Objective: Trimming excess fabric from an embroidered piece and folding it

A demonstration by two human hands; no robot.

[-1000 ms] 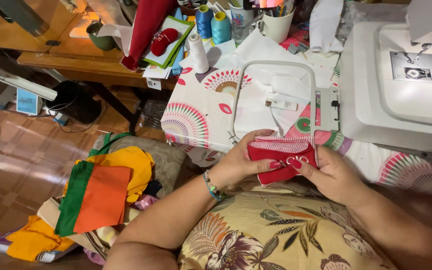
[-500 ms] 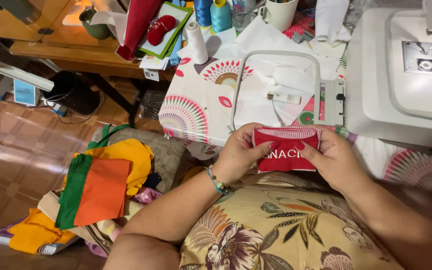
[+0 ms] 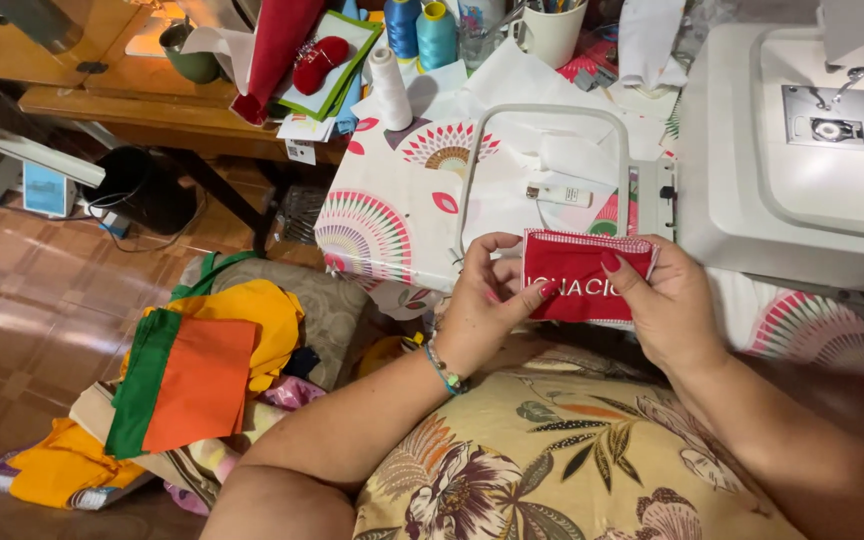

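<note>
Both hands pinch a small red fabric piece with white embroidered lettering [image 3: 582, 290], held up in front of a white plastic embroidery hoop [image 3: 552, 175]. The left hand [image 3: 482, 305] grips its left edge, thumb in front; the right hand [image 3: 667, 305] clamps the right edge. A white sewing machine [image 3: 802, 150] stands just right; the fabric's checked trim is possibly lining.

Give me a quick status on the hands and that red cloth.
Left hand and right hand both pinch the red cloth, held flat. Embroidery hoop lies behind it. Nothing between.
</note>
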